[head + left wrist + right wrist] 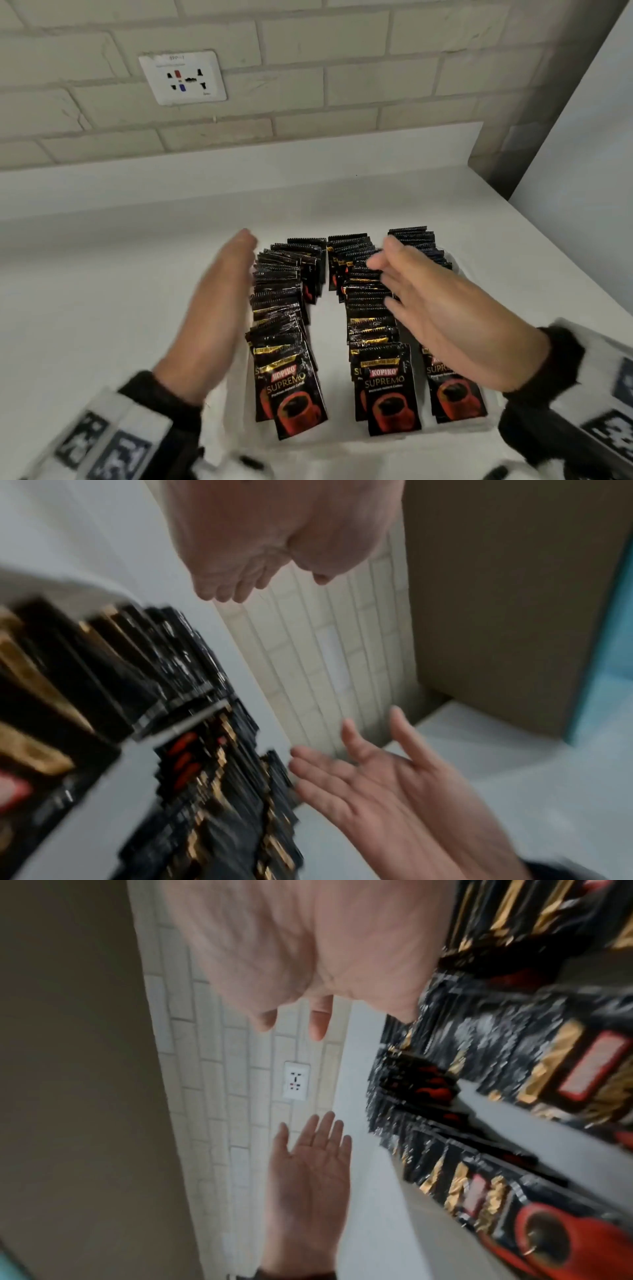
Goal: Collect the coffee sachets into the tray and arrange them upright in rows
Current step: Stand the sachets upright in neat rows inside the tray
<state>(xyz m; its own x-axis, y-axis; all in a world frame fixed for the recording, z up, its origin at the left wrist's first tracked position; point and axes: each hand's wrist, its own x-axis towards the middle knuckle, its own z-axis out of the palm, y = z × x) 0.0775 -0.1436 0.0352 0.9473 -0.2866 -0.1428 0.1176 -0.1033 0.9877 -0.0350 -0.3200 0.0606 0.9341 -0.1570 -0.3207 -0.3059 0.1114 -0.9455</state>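
Flanking the black foil coffee sachets [370, 308] standing in rows, left hand [212, 308] and right hand [442, 315] hover with flat, empty fingers, probably to square them.

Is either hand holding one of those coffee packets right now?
No: the left hand and right hand are both open with straight fingers, beside and over the sachets, gripping none.

My head view looks steeply down from close above the fingers [383, 267] toward the brick wall [308, 85] beyond them, while each wrist view looks along its own fingers, sharing the sachet rows [192, 750] and the opposite hand.
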